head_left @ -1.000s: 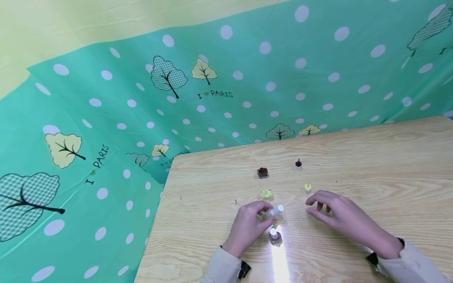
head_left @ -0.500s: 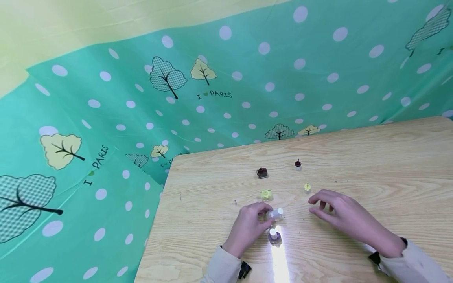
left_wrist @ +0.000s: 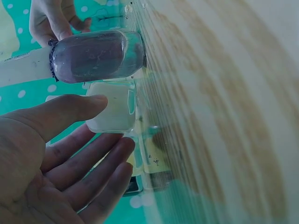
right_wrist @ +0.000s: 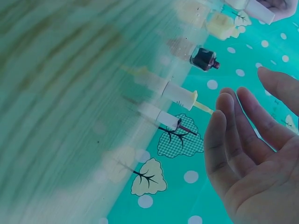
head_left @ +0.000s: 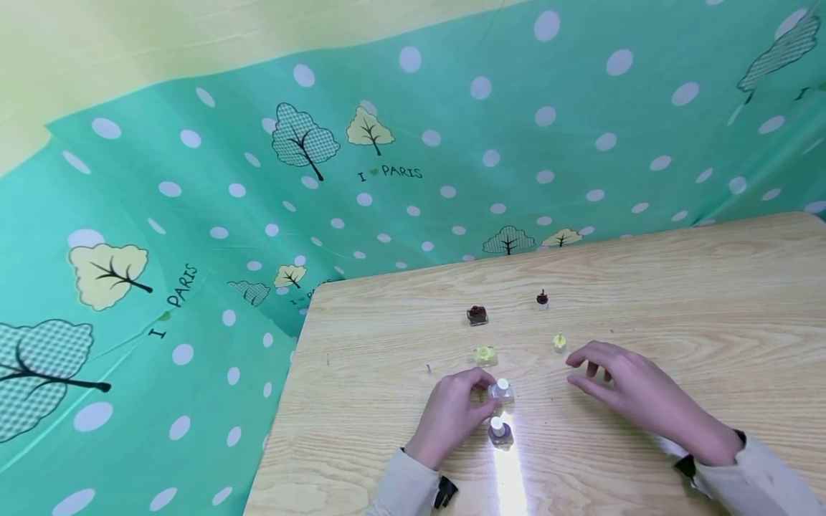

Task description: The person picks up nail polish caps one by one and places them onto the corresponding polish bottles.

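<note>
A small square bottle of clear glass with whitish polish and a white cap (head_left: pixel 500 392) is held lightly between the thumb and fingers of the left hand (head_left: pixel 454 405), upright on the light wood-grain table (head_left: pixel 677 308); whether every finger touches it cannot be told. Just beside it, nearer the person, a rounded purple glass bottle with a white cap (head_left: pixel 500 432) is stood. By the right hand (head_left: pixel 635 383) nothing is held: its fingers are loosely curved, with a moderate gap left to the thumb. Near its fingertips a white cap with a yellow brush (head_left: pixel 559 342) is set brush upward. Farther off, an uncapped yellow glass bottle (head_left: pixel 485 356) and an uncapped dark red glass bottle (head_left: pixel 477 316) are seen.
</note>
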A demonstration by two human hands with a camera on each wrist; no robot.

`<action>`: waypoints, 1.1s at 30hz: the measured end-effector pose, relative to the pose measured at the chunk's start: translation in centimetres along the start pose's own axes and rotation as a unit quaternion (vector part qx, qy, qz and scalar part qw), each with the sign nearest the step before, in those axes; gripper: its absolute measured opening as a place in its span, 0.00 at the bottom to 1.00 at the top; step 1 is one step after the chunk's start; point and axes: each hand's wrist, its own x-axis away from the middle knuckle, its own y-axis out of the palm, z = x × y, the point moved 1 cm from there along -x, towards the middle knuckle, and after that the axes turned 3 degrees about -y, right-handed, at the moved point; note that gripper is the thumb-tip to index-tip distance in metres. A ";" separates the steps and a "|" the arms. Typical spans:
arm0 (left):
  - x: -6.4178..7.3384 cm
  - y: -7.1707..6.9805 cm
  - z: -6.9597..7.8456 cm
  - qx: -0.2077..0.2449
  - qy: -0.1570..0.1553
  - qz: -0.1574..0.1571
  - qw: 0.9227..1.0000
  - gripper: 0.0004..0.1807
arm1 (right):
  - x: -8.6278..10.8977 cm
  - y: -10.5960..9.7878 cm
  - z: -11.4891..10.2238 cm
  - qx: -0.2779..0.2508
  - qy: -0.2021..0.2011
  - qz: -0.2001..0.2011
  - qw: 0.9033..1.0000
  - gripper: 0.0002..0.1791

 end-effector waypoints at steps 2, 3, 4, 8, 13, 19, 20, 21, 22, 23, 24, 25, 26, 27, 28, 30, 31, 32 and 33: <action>0.0 0.0 0.0 -0.007 0.000 0.002 1.000 0.15 | 0.0 -0.1 0.1 0.003 -0.004 0.006 1.000 0.09; 0.0 0.0 0.0 -0.010 -0.001 0.003 1.000 0.15 | 0.0 -0.1 0.1 0.004 -0.007 0.009 1.000 0.10; 0.0 0.0 0.0 -0.012 -0.001 0.003 1.000 0.15 | 0.0 -0.1 0.2 0.006 -0.008 0.011 1.000 0.10; 0.0 0.0 -0.1 -0.023 -0.002 0.003 1.000 0.16 | 0.0 -0.2 0.4 0.008 -0.011 0.014 1.000 0.11; 0.0 0.0 -0.2 -0.027 0.000 0.002 1.000 0.16 | -0.1 -0.3 0.4 0.007 -0.007 0.010 1.000 0.10; 0.0 0.2 -0.1 -0.033 0.001 0.000 0.999 0.16 | -0.4 -0.3 0.5 0.007 0.001 0.003 1.000 0.11; 0.0 0.1 -0.1 -0.031 0.001 0.000 1.000 0.16 | -0.4 -0.3 0.5 0.007 0.001 0.004 1.000 0.11; 0.0 0.1 -0.1 -0.031 0.000 0.000 1.000 0.16 | -0.5 -0.3 0.5 0.008 0.001 0.004 1.000 0.12; 0.1 0.1 -0.2 -0.029 -0.002 -0.001 1.000 0.17 | -0.5 -0.3 0.5 0.009 0.001 0.005 1.000 0.12; 0.2 0.1 -0.2 -0.028 -0.003 -0.003 1.000 0.17 | -0.5 -0.3 0.5 0.011 0.001 0.006 1.000 0.12; 0.2 0.0 -0.3 -0.027 -0.006 -0.003 1.000 0.17 | -0.6 -0.3 0.5 0.012 0.001 0.007 1.000 0.12; 0.3 0.0 -0.4 -0.027 -0.007 -0.003 1.000 0.17 | -0.6 -0.4 0.5 0.013 0.002 0.009 1.000 0.12; 0.4 -0.1 -0.5 -0.027 -0.010 -0.004 1.000 0.18 | -0.6 -0.4 0.6 0.016 0.002 0.010 1.000 0.13; 0.5 -0.2 -0.6 -0.029 -0.011 -0.004 1.000 0.18 | -0.6 -0.4 0.6 0.016 0.003 0.010 1.000 0.13; 0.6 -0.2 -0.7 -0.029 -0.012 -0.002 0.999 0.18 | -0.6 -0.4 0.6 0.017 0.005 0.009 1.000 0.13; 0.7 -0.4 -1.0 -0.033 -0.014 0.003 0.999 0.18 | -0.7 -0.5 0.7 0.017 0.008 0.009 1.000 0.13; 0.8 -0.5 -1.1 -0.034 -0.013 0.006 0.999 0.18 | -0.7 -0.5 0.7 0.017 0.008 0.009 1.000 0.14; 0.8 -0.5 -1.2 -0.035 -0.014 0.009 0.999 0.18 | -0.7 -0.5 0.7 0.017 0.009 0.010 1.000 0.14; 0.9 -0.6 -1.4 -0.034 -0.014 0.013 0.999 0.18 | -0.7 -0.5 0.8 0.017 0.010 0.009 1.000 0.14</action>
